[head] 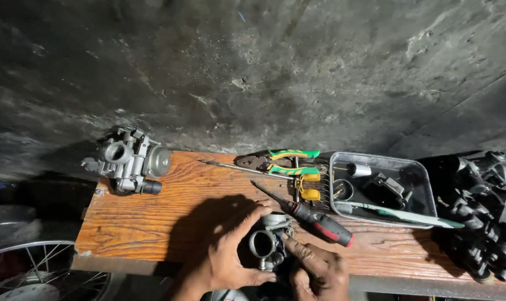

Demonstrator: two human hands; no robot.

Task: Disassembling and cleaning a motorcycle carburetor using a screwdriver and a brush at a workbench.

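Both hands grip one carburetor (268,241) at the desk's (152,217) near edge: left hand (230,253) wraps its side, right hand (314,270) fingers press it. Screwdriver (311,216) lies just right, likely needed next.

The bench (152,223) is grainy varnished wood, the carburettor (267,241) dull cast metal, the tray (426,189) seemingly scuffed metal.

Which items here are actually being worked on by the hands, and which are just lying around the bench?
In hand: carburetor, held by left hand and right hand.

Lying about: second carburetor, red-handled screwdriver, green-handled pliers, metal tray of parts, toothbrush.
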